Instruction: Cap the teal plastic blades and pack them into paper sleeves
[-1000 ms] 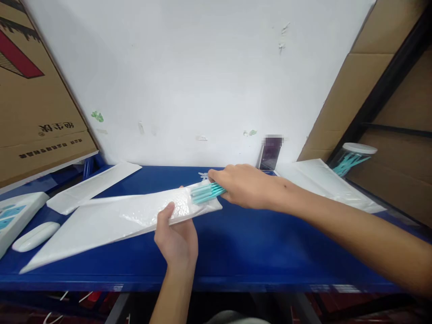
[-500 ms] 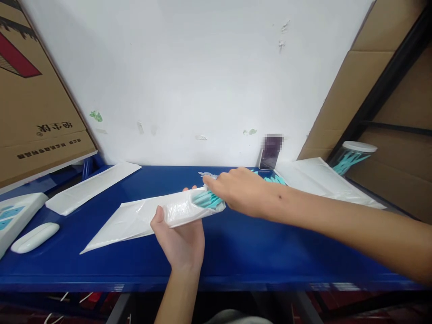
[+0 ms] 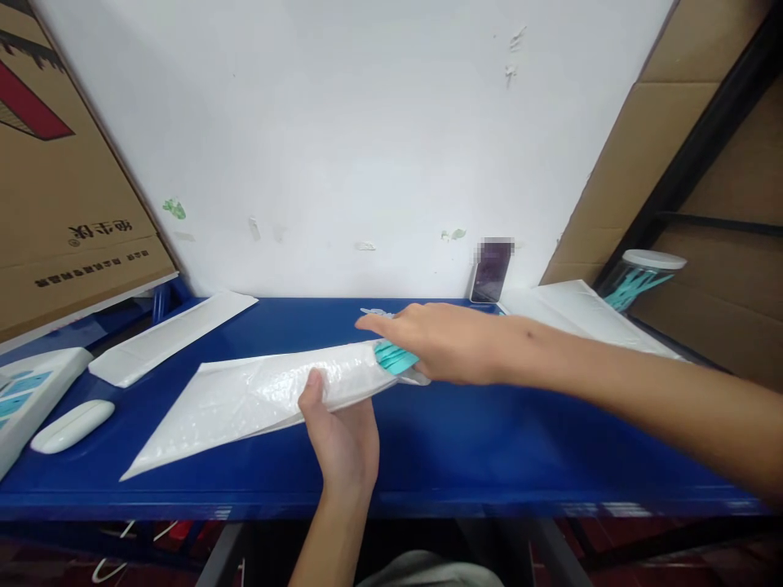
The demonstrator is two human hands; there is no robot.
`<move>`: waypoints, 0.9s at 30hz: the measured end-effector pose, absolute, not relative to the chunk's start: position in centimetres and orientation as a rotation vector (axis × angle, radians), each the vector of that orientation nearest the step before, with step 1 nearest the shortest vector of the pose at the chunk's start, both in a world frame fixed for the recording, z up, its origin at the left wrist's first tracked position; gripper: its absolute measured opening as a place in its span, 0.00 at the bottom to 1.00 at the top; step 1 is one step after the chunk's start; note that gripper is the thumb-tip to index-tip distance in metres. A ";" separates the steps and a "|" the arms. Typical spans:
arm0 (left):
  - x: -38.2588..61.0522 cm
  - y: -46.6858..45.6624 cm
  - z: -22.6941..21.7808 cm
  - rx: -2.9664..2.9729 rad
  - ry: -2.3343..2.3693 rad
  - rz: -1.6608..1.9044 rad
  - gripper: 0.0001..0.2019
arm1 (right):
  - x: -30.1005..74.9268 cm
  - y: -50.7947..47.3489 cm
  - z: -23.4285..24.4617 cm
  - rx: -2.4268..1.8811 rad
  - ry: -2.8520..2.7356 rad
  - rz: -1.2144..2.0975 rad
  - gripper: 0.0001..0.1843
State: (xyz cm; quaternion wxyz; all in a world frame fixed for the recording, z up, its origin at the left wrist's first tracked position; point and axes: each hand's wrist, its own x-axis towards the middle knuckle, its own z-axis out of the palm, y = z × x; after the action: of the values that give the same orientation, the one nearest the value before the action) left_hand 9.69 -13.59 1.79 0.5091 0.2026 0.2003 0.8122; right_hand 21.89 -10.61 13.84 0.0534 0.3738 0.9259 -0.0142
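My left hand (image 3: 346, 436) grips a white bubble mailer (image 3: 245, 399) from below, its thumb pressed on the upper face. The mailer tilts above the table, with its open end toward the right. At that mouth, my right hand (image 3: 456, 342) is closed around a bundle of thin turquoise plastic sticks (image 3: 395, 359). The left ends of the sticks lie inside the mailer, and the palm hides their other ends. Behind the right hand lie a few small translucent pieces (image 3: 376, 312), partly covered by it.
Another white mailer (image 3: 174, 338) lies at the left, near a white mouse-shaped object (image 3: 73, 426). A phone (image 3: 491, 275) leans on the wall. More mailers (image 3: 568, 310) and a lidded jar of turquoise sticks (image 3: 642, 277) are at right. A cardboard box (image 3: 73, 179) stands left.
My left hand and the mailer's mouth have shifted right, and the mailer covers more of the stick bundle. My right hand has moved slightly right; its arm now hides turquoise pieces on the table.
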 end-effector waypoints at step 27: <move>13.0 -14.8 5.1 0.284 0.272 1.491 0.19 | 24.1 -8.1 18.2 1.265 2.934 -0.409 0.27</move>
State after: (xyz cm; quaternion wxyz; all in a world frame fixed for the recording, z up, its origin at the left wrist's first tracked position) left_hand 12.96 -14.83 5.13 0.7171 0.1285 0.1229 0.6739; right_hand 24.05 -8.12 18.18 -0.0397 0.3926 0.9101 -0.1268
